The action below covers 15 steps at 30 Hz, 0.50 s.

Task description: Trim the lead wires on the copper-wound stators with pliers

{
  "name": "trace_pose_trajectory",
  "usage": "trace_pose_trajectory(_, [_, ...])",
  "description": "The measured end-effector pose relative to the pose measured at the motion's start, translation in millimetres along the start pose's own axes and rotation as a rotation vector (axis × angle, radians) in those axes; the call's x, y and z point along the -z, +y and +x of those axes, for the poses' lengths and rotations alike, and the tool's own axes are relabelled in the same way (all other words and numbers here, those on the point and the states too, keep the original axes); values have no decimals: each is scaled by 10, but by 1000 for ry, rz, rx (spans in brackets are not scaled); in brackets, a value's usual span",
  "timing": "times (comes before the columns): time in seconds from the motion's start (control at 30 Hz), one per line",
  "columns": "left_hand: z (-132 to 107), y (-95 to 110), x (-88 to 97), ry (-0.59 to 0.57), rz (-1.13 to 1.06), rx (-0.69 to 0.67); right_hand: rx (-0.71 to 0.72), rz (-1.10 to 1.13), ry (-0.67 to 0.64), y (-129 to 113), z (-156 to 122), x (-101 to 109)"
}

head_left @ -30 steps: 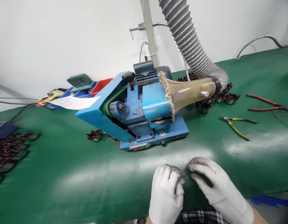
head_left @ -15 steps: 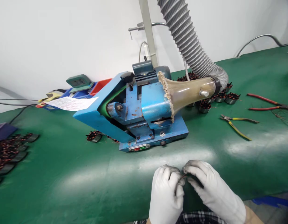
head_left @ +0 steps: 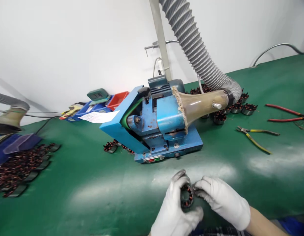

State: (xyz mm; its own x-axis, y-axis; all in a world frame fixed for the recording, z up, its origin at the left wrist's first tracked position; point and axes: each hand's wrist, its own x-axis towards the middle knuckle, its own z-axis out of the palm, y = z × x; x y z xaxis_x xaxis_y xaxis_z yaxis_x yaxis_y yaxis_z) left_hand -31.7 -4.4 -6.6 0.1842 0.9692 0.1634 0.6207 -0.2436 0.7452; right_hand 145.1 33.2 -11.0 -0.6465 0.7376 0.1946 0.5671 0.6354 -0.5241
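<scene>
A small ring-shaped motor stator [head_left: 190, 197] with copper windings sits in my gloved left hand [head_left: 173, 206], its round opening showing. The fingers curl over its far edge and the thumb lies at its near side. At the stator's right edge, my gloved right hand [head_left: 219, 198] has its fingertips pinched together. Whatever lies between those tips is too small to make out. Beyond both hands stands a blue belt sanding machine [head_left: 170, 114] with a green belt.
Yellow-handled cutters [head_left: 257, 132] and red-handled pliers [head_left: 287, 113] lie to the right. More stators [head_left: 248, 108] stand behind the machine's hose [head_left: 201, 46], and a large group of stators [head_left: 21, 168] covers the left. A paper sheet [head_left: 99, 116] rests by blue and red bins [head_left: 119, 100].
My left hand has opened out and turned, so the stator's ring now shows. My right fingertips have closed at its edge. The view has shifted left, bringing in another hose.
</scene>
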Motion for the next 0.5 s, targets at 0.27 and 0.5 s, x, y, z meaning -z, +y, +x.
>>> trace_pose_trajectory(0.27, [-20, -251, -4, 67, 101, -116, 22, 42, 201, -80, 1, 43])
trace_pose_trajectory(0.5, [-88, 13, 61, 98, 59, 35, -101, 218, 286, -326, 42, 294])
